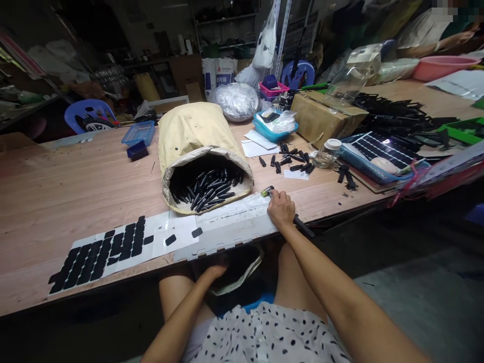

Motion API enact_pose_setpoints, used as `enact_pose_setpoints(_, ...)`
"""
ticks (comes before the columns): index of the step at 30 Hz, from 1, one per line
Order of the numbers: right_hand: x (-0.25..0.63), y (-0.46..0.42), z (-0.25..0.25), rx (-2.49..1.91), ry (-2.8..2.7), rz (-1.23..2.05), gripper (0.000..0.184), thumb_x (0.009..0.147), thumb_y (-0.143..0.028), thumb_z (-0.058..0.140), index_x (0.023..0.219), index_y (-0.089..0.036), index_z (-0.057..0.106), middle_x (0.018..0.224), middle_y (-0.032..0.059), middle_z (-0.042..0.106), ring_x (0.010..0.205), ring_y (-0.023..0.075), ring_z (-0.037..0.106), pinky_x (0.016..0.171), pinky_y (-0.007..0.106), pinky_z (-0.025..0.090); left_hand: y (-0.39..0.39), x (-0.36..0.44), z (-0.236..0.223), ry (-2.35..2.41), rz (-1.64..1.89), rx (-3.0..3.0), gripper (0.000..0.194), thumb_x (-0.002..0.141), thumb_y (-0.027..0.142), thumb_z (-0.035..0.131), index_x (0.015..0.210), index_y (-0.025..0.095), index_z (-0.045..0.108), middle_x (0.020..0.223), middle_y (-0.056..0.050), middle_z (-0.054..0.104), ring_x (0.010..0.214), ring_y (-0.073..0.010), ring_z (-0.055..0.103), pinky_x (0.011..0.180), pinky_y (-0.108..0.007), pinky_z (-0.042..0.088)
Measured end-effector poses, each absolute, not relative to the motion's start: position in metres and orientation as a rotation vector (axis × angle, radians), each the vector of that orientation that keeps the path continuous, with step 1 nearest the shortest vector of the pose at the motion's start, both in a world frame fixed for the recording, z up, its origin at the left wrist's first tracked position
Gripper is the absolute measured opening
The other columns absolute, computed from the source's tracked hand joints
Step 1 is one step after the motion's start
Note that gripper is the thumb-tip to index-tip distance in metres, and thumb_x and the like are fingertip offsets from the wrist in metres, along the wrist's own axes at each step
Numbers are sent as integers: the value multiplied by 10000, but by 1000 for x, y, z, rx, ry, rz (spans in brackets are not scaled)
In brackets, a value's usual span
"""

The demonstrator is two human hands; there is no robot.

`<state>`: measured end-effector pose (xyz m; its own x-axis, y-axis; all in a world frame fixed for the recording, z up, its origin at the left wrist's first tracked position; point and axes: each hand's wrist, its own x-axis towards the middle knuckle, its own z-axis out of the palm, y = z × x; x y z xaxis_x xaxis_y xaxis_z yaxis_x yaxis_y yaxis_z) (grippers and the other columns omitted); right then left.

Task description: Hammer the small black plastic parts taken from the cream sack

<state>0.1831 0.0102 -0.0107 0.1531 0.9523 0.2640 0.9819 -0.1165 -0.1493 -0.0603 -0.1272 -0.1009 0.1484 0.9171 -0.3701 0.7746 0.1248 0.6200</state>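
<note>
My right hand (282, 207) is closed around a small hammer (303, 227) at the table's front edge. Its black handle sticks out below my fist, and its head with a yellow-green end shows past my fingers. My left hand (217, 270) is below the table edge, over an open bag (242, 277) between my legs; its fingers are lost in the dark. On the table, a pale yellow sack (196, 126) lies on its side, its mouth toward me. Inside it are many slim black pointed pieces (212, 189). A grey-white strip (234, 229) runs along the edge beside my right hand.
White sheets with black stickers (94, 257) lie at left. Loose black parts (291, 159) are scattered right of the sack. Behind them stand a blue basket (276, 128) and a cardboard box (325, 116). A blue tray (381, 159) is at right. Another person's arm (434, 48) shows far right.
</note>
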Motion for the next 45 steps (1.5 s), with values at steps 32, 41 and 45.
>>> enact_pose_setpoints(32,178,10,-4,-2156,-1884,-95,329,970,-204,380,1212,-186,601,1058,131,585,949,247,505,734,331,334,5,-25,34,1728,536,2165,155,879,241,626,1014,240,704,1015,-50,675,1014,-238,590,929,-348,480)
enact_pose_setpoints(41,177,12,-7,-2148,-1845,-88,330,966,-216,412,1217,-190,625,1057,133,588,949,249,513,742,327,338,-3,-2,2,1781,678,2017,190,862,228,642,1036,254,714,1027,-42,648,1048,-234,572,952,-365,455)
enact_pose_setpoints(45,186,11,-3,-2098,-1830,52,352,947,-195,434,1222,-209,654,1048,121,621,951,245,538,760,316,367,-1,-3,4,1750,691,1973,174,836,218,665,992,253,734,974,-32,656,1028,-227,584,954,-365,456)
